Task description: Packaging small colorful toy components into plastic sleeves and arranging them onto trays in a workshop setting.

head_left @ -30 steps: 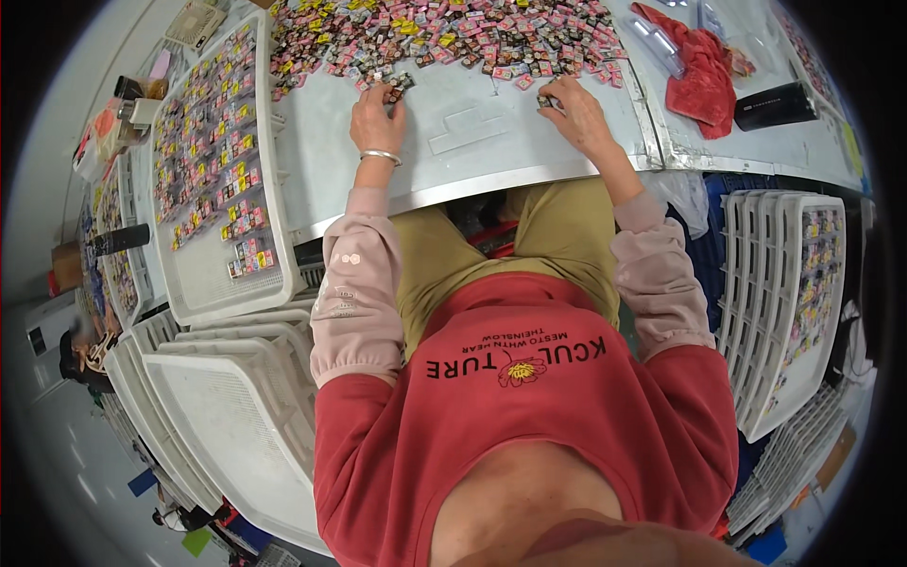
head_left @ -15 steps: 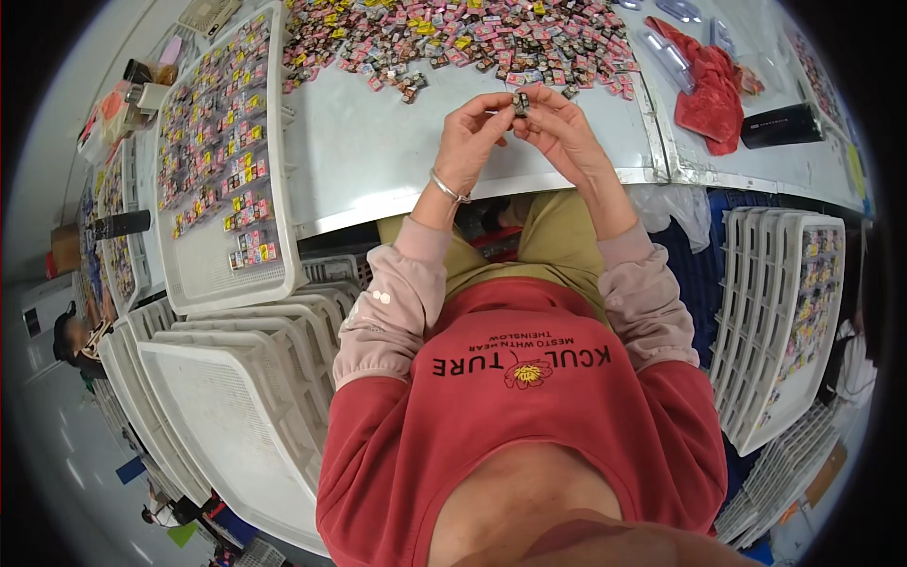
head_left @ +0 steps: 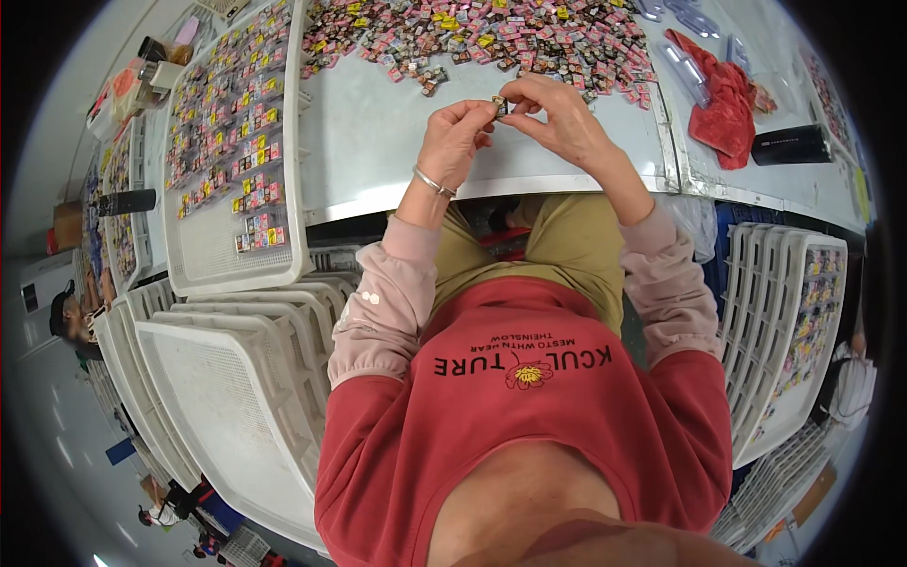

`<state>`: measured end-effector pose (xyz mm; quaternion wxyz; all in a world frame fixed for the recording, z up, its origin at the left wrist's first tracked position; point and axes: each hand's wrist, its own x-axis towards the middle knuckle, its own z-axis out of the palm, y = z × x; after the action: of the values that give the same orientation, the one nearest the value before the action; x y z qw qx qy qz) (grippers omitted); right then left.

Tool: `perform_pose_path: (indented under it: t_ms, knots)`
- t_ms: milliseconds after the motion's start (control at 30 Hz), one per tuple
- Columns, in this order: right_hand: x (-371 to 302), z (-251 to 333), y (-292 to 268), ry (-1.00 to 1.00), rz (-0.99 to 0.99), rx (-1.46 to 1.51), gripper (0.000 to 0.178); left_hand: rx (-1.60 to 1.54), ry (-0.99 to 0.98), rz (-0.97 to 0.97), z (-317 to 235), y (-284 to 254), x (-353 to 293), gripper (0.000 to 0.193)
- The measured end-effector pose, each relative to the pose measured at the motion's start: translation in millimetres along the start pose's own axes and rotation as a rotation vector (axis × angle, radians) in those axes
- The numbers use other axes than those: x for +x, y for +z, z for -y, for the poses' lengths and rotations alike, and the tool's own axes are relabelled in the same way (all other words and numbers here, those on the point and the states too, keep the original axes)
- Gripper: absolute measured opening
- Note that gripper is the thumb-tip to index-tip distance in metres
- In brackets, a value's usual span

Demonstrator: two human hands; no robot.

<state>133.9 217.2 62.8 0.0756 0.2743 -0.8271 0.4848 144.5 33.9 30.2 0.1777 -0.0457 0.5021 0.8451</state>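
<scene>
My left hand and my right hand meet above the near part of the white worktable. Thumb and forefinger of the left are pinched on a small dark rectangular piece. From the other side, my right forefinger and thumb close on the same piece, partly hiding it. Its exact kind is too small to make out. Just beyond lies a wide heap of similar small pieces in pink, black, white and yellow. A few dark ones lie at the heap's near edge.
At the left, a white plastic tray carries rows of pieces, above stacked trays. More trays stand at the right. A red cloth, a black cylindrical object and clear plastic shells lie on the right table.
Both hands have shifted slightly left over the table, still together at the small piece. My right hand has turned, with its fingers more bent. The whole view has tilted a little.
</scene>
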Motion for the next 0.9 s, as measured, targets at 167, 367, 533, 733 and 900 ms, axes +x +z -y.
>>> perform_pose_path:
  t_ms: [167, 367, 533, 733, 900]
  knots:
    - [18.5, -5.2, 2.4, -0.064, 0.164, -0.148, 0.021, -0.041, -0.051, -0.001, -5.6, -12.3, -5.0, 0.017]
    - [20.7, -45.6, 15.2, -0.071, 0.199, -0.181, 0.023, 0.975, 0.504, -0.306, 20.2, -78.7, -13.2, 0.031]
    - [13.8, -44.8, 53.4, -0.162, 0.362, -0.369, 0.024, 1.345, 0.684, -0.239, 45.9, -57.8, -19.4, 0.054]
    - [16.5, -47.7, 61.6, -0.07, 0.5, -0.271, 0.025, 1.26, 0.683, -0.235, 48.8, -59.0, -15.7, 0.055]
    - [17.5, -49.0, 65.8, -0.168, 0.476, -0.302, 0.026, 1.29, 0.696, -0.24, 47.9, -60.9, -15.7, 0.054]
